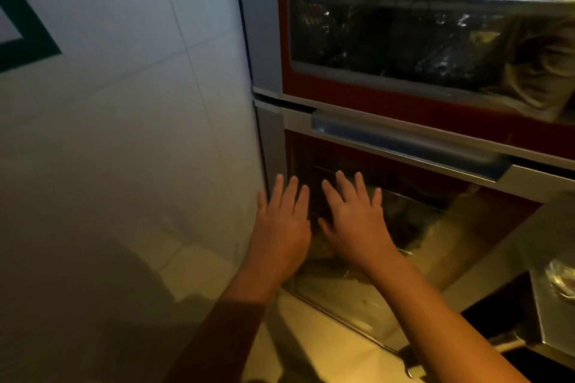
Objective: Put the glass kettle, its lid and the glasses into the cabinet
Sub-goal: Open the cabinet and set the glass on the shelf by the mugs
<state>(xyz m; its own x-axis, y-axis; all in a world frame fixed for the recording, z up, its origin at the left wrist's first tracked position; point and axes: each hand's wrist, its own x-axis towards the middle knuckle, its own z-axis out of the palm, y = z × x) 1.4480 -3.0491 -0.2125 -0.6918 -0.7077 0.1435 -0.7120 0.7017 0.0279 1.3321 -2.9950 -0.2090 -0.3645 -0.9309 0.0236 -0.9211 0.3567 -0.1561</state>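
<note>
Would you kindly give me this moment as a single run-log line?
left hand: open, flat on lower door | right hand: open, flat beside it | handle: untouched | kettle: not identifiable

Cabinet (435, 109): red-framed, two glass-fronted doors stacked; silver handle (404, 146) atop lower door (451, 227); contents indistinct.

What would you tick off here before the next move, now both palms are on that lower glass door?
1. Left hand empty, fingers spread: ok.
2. Right hand empty, fingers spread: ok.
3. Lower door fully shut: cannot tell.
4. Upper door shut: ok.
5. Kettle, lid and glasses inside: cannot tell, the glass is dark and reflective.
6. Handle clear of both hands: ok.
</note>
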